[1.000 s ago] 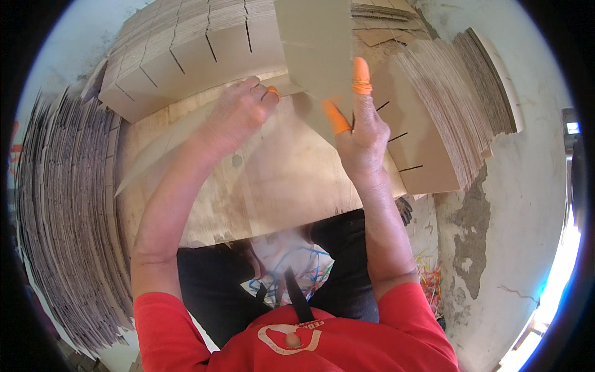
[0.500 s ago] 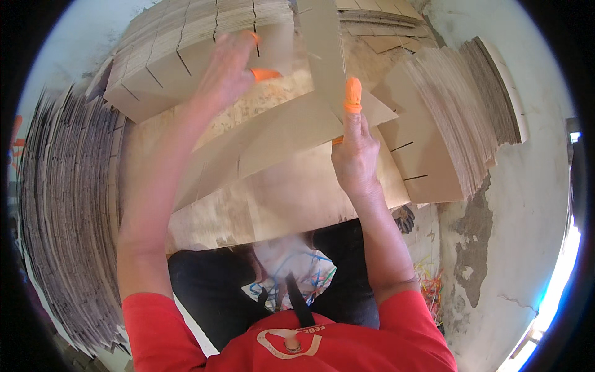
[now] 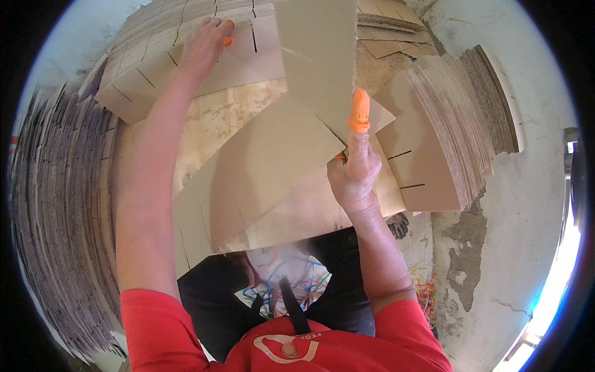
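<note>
My right hand [image 3: 353, 177] grips two crossed cardboard strips where they meet. Its orange-capped thumb points up along the upright strip [image 3: 316, 56], and the other fingers are mostly hidden behind. The second strip [image 3: 266, 161] slants down to the left, over the near edge of the wooden board. At the far left, my left hand [image 3: 204, 46] reaches to a stack of slotted cardboard strips [image 3: 242, 59]. Its orange-capped thumb and a finger close on the upper edge of the front strip.
A tall pile of cardboard [image 3: 56, 217] lines the left side. More slotted strips lean in a row [image 3: 427, 136] at the right, beside a peeling wall [image 3: 508, 235]. Flat cardboard pieces [image 3: 390, 37] lie at the back. Below the wooden board [image 3: 291, 223] are my legs and coloured straps [image 3: 291, 279].
My left hand has moved up and left, from in front of the stack to its upper edge. The strips in my right hand have tilted, showing broader faces and reaching nearer to me.
</note>
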`<action>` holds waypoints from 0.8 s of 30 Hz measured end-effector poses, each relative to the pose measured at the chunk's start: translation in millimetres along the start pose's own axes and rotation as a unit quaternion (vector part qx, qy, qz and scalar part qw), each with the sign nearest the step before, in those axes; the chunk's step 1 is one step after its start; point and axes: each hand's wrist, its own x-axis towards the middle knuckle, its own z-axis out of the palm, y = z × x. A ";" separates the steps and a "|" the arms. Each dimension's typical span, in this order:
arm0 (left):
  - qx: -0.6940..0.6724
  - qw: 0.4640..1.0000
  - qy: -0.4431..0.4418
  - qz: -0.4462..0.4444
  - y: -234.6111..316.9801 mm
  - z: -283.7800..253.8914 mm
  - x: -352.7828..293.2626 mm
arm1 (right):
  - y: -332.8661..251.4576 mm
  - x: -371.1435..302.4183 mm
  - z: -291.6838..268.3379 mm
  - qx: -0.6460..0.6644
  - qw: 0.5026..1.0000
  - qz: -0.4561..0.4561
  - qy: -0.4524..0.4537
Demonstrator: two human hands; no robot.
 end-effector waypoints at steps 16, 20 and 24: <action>-0.042 0.990 0.017 0.134 51.1 -34.3 -28.5 | -3.7 -5.9 -12.4 -0.009 0.999 -0.036 -0.030; -0.038 0.990 0.018 0.137 57.4 -38.2 -29.8 | -0.2 -8.5 -13.2 0.008 0.998 -0.023 -0.060; -0.064 0.982 0.055 0.166 74.1 -50.1 -30.9 | 4.5 -12.0 -10.6 0.019 0.996 0.001 -0.083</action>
